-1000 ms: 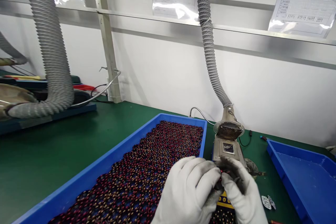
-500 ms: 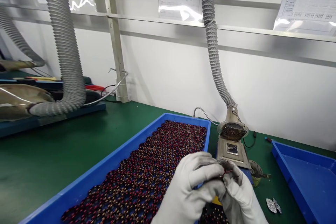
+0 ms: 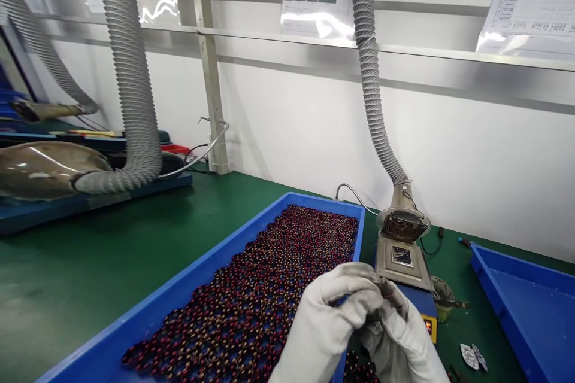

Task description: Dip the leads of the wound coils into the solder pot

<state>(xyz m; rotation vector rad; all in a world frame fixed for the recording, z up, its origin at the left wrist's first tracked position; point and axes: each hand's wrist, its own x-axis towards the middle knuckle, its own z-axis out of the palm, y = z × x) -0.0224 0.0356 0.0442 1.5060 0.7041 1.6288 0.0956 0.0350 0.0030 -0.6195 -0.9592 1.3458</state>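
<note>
Both my hands wear white gloves with blackened fingertips and meet in front of me, over the right side of a blue tray (image 3: 179,287). My left hand (image 3: 323,311) is closed, its fingertips pinched against those of my right hand (image 3: 404,326), which is closed too. Between them is a small, dark wire-wound coil, almost wholly covered by the fingers. Many ring-shaped coils (image 3: 269,281) with red and gold-coloured wire fill the tray in rows. More coils (image 3: 359,369) show below my hands. Just beyond my right hand stands a solder pot (image 3: 406,272) with a small square opening.
An extraction hood (image 3: 402,221) on a grey hose (image 3: 371,84) hangs behind the pot. Right of the pot are a round container (image 3: 442,298) with a tool across it, silvery scraps (image 3: 473,356) and another blue tray (image 3: 530,311). A second hose (image 3: 130,72) with a hood hangs at left.
The view has shifted slightly left, so the scene sits further right. My hands stay together, fingers slightly shifted. The red wire between the fingertips shows less now, and the pot's lit display has come into sight.
</note>
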